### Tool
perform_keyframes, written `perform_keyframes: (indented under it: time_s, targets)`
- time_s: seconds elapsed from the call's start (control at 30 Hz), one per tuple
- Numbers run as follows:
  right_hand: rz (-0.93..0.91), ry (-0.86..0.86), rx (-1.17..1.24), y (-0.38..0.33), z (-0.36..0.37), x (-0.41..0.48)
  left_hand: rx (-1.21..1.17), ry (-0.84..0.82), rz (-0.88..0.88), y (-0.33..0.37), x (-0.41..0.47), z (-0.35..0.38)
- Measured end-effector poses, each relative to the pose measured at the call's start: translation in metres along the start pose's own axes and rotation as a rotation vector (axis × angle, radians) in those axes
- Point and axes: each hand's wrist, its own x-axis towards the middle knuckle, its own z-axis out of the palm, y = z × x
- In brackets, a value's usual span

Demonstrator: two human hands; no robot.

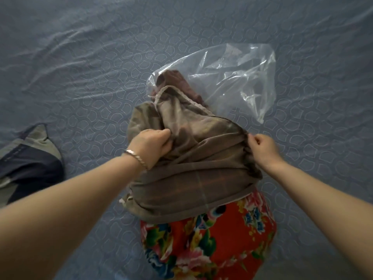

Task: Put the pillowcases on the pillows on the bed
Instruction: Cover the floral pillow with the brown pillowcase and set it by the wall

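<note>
A pillow point(210, 243) in bright red floral fabric lies on the blue bed, its far half covered by a bunched brown-grey pillowcase point(193, 174). My left hand point(151, 146), with a bracelet at the wrist, grips a fold of the pillowcase on its left side. My right hand point(262, 146) pinches the pillowcase's edge on the right. The far end of the pillowcase has a lace-trimmed hem that reaches into a clear plastic bag point(232, 77). The pillow's covered end is hidden.
The blue patterned bed sheet point(90, 67) fills the view, wrinkled at the upper left. More brown cloth point(173, 77) sits inside the plastic bag. A folded dark-blue and grey cloth point(30, 162) lies at the left edge.
</note>
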Motion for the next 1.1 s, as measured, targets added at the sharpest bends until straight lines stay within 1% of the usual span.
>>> perform_keyframes:
  time_s: [0.07, 0.13, 0.2, 0.27, 0.3, 0.37, 0.43, 0.47, 0.5, 0.53, 0.6, 0.63, 0.67, 0.7, 0.73, 0.8, 0.87, 0.9, 0.93, 0.97, 1.0, 1.03, 1.07, 1.1]
  targets:
    - [-0.092, -0.019, -0.014, 0.004, -0.011, -0.007, -0.049, 0.070, -0.040, -0.002, -0.010, -0.016]
    - [-0.153, -0.050, -0.026, 0.011, -0.024, -0.015, -0.141, 0.153, -0.159, -0.003, -0.023, -0.034]
    - [-0.146, -0.078, -0.032, 0.029, -0.030, -0.029, -0.178, 0.178, -0.292, -0.008, -0.037, -0.042]
    - [-0.044, -0.140, 0.001, 0.048, -0.023, -0.049, -0.212, 0.145, -0.431, -0.009, -0.036, -0.036]
    - [0.036, -0.185, 0.019, 0.054, -0.015, -0.056, -0.208, 0.105, -0.485, -0.008, -0.030, -0.030]
    - [0.219, -0.256, 0.011, 0.061, 0.000, -0.061, -0.143, 0.041, -0.519, 0.002, -0.013, -0.014]
    - [0.331, -0.261, -0.036, 0.057, 0.005, -0.056, -0.120, 0.032, -0.541, 0.013, -0.009, -0.001]
    - [0.353, -0.232, -0.066, 0.054, 0.005, -0.054, -0.114, 0.011, -0.561, 0.019, -0.016, 0.003]
    - [0.347, -0.179, -0.118, 0.048, 0.003, -0.054, -0.098, -0.009, -0.534, 0.025, -0.030, 0.008]
    - [0.311, -0.100, -0.177, 0.040, 0.002, -0.056, -0.071, -0.032, -0.471, 0.030, -0.047, 0.014]
    - [0.126, 0.045, -0.193, 0.018, 0.002, -0.066, -0.018, -0.077, -0.393, 0.037, -0.079, 0.024]
    - [-0.001, 0.033, -0.163, 0.006, 0.004, -0.072, 0.005, -0.072, -0.400, 0.036, -0.091, 0.028]
    - [-0.133, -0.037, -0.151, -0.007, 0.004, -0.079, 0.010, -0.060, -0.408, 0.035, -0.096, 0.030]
    - [-0.248, -0.141, -0.198, -0.013, 0.007, -0.084, -0.009, -0.042, -0.413, 0.036, -0.097, 0.030]
    - [-0.358, -0.220, -0.315, -0.019, 0.012, -0.089, -0.040, -0.011, -0.429, 0.037, -0.098, 0.028]
    - [-0.508, -0.247, -0.514, -0.019, 0.023, -0.090, -0.232, 0.084, -0.482, 0.043, -0.098, 0.016]
    - [-0.521, -0.232, -0.548, -0.030, 0.026, -0.089, -0.416, 0.169, -0.541, 0.047, -0.104, -0.001]
    - [-0.545, -0.203, -0.517, -0.037, 0.027, -0.088, -0.446, 0.165, -0.503, 0.051, -0.108, -0.008]
    - [-0.609, -0.165, -0.490, -0.042, 0.028, -0.088, -0.432, 0.124, -0.418, 0.054, -0.115, -0.012]
    - [-0.666, -0.150, -0.461, -0.048, 0.028, -0.089, -0.363, 0.055, -0.333, 0.057, -0.120, -0.013]
    - [-0.682, -0.191, -0.438, -0.054, 0.027, -0.090, -0.251, -0.027, -0.269, 0.058, -0.128, -0.009]
    - [-0.656, -0.238, -0.419, -0.058, 0.024, -0.092, -0.146, -0.099, -0.233, 0.057, -0.129, -0.003]
    - [-0.619, -0.284, -0.400, -0.060, 0.022, -0.094, -0.087, -0.089, -0.227, 0.054, -0.129, 0.002]
    - [-0.576, -0.332, -0.370, -0.059, 0.021, -0.097, -0.097, -0.041, -0.268, 0.051, -0.124, 0.003]
